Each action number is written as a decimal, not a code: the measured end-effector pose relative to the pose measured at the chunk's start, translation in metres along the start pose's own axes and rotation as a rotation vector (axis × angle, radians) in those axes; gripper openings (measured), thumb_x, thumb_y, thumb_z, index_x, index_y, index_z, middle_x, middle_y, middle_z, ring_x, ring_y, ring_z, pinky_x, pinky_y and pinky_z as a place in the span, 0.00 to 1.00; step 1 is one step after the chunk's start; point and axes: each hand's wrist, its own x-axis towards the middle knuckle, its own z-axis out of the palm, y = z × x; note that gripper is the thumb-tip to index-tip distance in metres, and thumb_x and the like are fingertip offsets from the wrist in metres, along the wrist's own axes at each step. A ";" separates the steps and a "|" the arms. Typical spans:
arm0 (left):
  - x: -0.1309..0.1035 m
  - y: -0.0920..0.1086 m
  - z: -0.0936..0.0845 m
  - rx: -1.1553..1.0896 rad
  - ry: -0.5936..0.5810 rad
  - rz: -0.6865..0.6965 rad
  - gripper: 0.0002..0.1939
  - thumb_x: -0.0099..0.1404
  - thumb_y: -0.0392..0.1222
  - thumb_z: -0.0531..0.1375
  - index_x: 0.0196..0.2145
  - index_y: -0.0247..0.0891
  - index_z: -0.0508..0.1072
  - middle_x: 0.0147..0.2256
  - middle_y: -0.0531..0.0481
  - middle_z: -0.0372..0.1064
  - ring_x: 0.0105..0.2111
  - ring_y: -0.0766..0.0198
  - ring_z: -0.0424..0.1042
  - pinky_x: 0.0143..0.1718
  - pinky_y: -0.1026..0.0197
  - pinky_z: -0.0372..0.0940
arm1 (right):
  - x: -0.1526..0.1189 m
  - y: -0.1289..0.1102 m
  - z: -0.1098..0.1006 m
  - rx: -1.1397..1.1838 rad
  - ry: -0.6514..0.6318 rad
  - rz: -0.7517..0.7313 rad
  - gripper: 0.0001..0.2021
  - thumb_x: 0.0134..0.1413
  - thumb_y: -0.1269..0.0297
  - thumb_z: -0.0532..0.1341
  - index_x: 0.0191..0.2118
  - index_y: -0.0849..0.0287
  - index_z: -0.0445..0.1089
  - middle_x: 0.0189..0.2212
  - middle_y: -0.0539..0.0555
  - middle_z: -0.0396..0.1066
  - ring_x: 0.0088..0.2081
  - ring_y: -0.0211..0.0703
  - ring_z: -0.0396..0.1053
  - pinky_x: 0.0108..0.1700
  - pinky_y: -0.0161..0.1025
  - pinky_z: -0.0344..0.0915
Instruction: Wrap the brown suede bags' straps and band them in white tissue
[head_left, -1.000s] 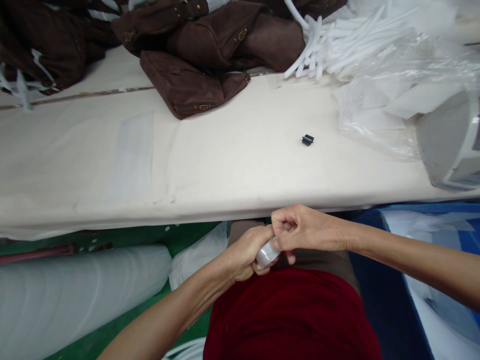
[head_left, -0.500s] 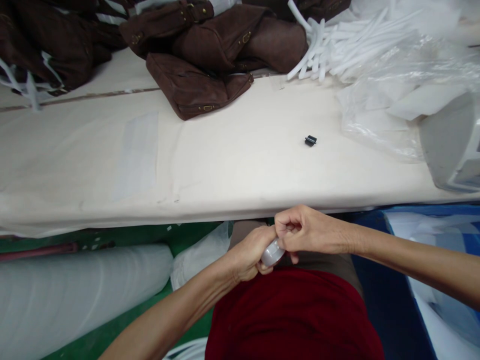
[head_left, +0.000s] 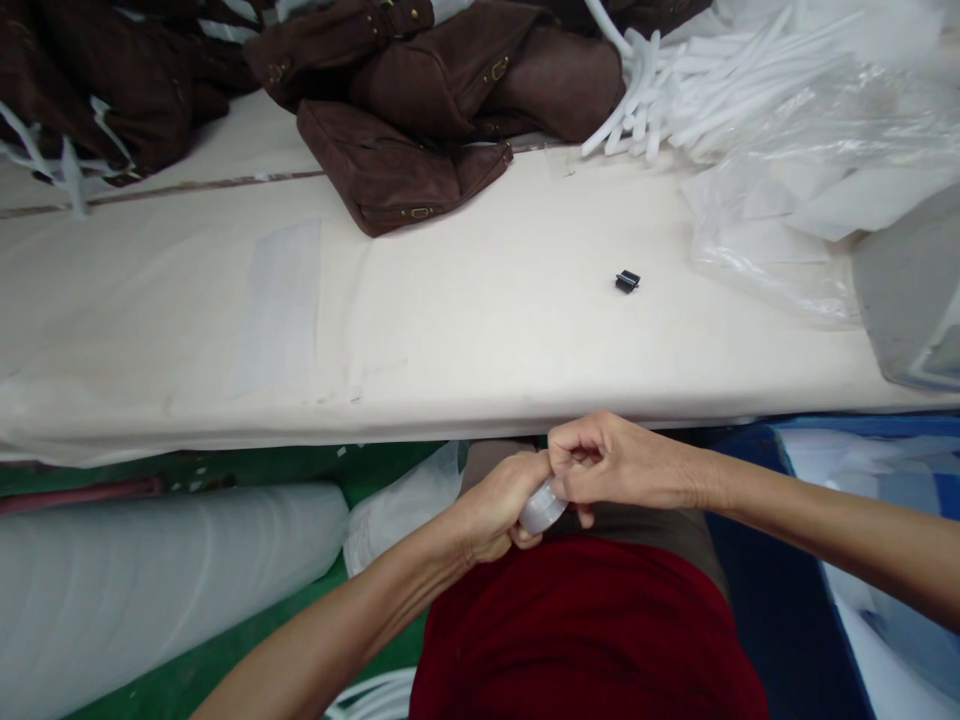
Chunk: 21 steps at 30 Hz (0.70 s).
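— Where is the roll [head_left: 541,510]?
— Near the shirt [head_left: 585,630], gripped in the left hand [head_left: 504,498], which partly covers it.
— And the right hand [head_left: 616,462]?
— Closed at the roll; what it pinches is hidden.

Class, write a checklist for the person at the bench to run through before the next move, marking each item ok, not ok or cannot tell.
1. Small shiny roll secure in the left hand: ok, fingers wrap around it.
2. Right hand at the roll: ok, curled against its upper edge.
3. Loose end of the roll lifted: cannot tell, the detail is too small and partly hidden.
4. Black clip-like piece apart from the brown bags: ok, it lies alone on the pale table.
5. Brown bags laid out singly: not ok, several are heaped together at the table's far side.
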 end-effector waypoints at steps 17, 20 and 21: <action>0.000 -0.001 0.001 0.057 0.047 0.041 0.16 0.54 0.51 0.59 0.21 0.34 0.70 0.18 0.53 0.61 0.15 0.73 0.51 0.10 0.70 0.42 | -0.002 0.006 0.000 0.076 -0.035 -0.007 0.06 0.49 0.68 0.62 0.27 0.59 0.64 0.20 0.45 0.68 0.24 0.34 0.68 0.28 0.30 0.57; 0.001 -0.002 0.000 0.049 0.035 0.036 0.14 0.53 0.49 0.59 0.22 0.34 0.71 0.18 0.53 0.61 0.15 0.72 0.51 0.11 0.70 0.41 | -0.001 0.006 0.001 0.065 -0.024 -0.016 0.07 0.50 0.67 0.63 0.27 0.59 0.63 0.20 0.44 0.67 0.24 0.34 0.67 0.27 0.30 0.55; 0.001 -0.002 0.000 0.058 0.029 0.036 0.14 0.52 0.49 0.59 0.22 0.33 0.72 0.18 0.53 0.62 0.15 0.72 0.50 0.11 0.70 0.41 | -0.001 0.006 0.001 0.063 -0.021 -0.019 0.08 0.50 0.67 0.63 0.27 0.59 0.63 0.20 0.44 0.67 0.24 0.34 0.67 0.27 0.30 0.55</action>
